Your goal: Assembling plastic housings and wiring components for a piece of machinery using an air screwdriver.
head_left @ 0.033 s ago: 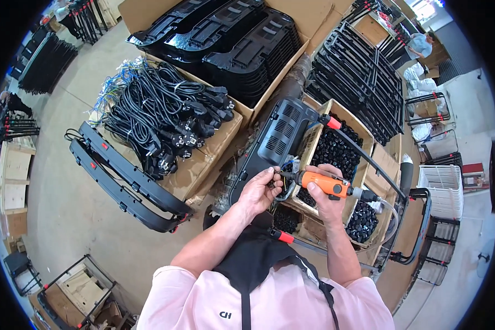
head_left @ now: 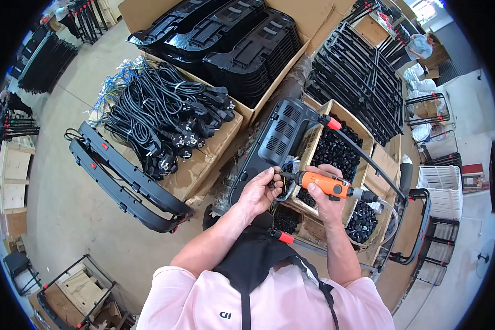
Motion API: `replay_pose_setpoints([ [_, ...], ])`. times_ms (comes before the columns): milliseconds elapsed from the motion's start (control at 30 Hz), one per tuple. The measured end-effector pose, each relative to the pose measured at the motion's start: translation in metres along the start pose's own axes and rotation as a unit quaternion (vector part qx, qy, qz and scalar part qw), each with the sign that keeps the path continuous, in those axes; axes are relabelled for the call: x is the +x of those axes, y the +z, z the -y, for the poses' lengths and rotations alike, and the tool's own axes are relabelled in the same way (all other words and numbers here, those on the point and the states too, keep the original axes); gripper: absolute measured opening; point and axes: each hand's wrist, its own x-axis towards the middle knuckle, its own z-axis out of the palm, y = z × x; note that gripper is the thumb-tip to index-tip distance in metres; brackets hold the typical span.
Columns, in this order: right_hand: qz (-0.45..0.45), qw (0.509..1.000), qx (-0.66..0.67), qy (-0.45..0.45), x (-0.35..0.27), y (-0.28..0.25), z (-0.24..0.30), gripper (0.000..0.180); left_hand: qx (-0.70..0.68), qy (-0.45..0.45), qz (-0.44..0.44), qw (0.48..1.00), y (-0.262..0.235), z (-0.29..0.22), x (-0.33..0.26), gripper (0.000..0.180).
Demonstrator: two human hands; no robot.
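Note:
My right hand (head_left: 327,192) is wrapped round an orange air screwdriver (head_left: 320,182), which lies level with its bit pointing left. A clear hose (head_left: 396,220) runs from its back end. At the bit's tip, the fingers of my left hand (head_left: 258,192) are pinched together; whatever they hold is too small to make out. Just beyond my hands lies a black plastic housing (head_left: 280,135) with vent slots. A black tube frame (head_left: 363,151) with red clips joins it on the right, and loose wires show beside the driver's tip.
Bins of small black parts (head_left: 335,146) stand at the right, beside stacked black frames (head_left: 357,82). On a carton at the left lies a heap of power cords (head_left: 159,110). Behind it, a box holds black plastic shells (head_left: 247,49). Two curved black bars (head_left: 126,181) jut out left.

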Motion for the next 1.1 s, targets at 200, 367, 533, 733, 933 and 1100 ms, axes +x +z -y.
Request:
replay_pose_setpoints([
  [200,-0.002,1.0,-0.021,-0.013,0.017,0.013,-0.001,0.054,-0.025,-0.006,-0.005,1.0,0.011,0.006,-0.001,0.032],
  [367,-0.005,0.999,-0.016,-0.05,0.064,0.025,-0.005,0.054,0.106,-0.023,-0.032,0.994,0.016,0.012,-0.01,0.034],
  [533,-0.03,0.996,-0.02,-0.081,0.131,0.03,-0.014,0.054,0.133,-0.058,-0.024,0.989,0.01,0.01,-0.018,0.032],
  [733,-0.035,0.996,-0.034,-0.078,0.186,0.033,-0.031,0.054,0.154,-0.054,-0.023,0.986,0.011,0.01,-0.021,0.031],
  [933,-0.025,0.996,-0.054,-0.066,0.202,0.039,-0.031,0.052,0.191,-0.048,0.005,0.98,0.006,0.004,-0.019,0.031],
  [1100,-0.016,0.995,-0.053,-0.077,0.205,0.039,-0.034,0.052,0.203,-0.038,0.011,0.978,-0.005,-0.001,-0.012,0.03],
])
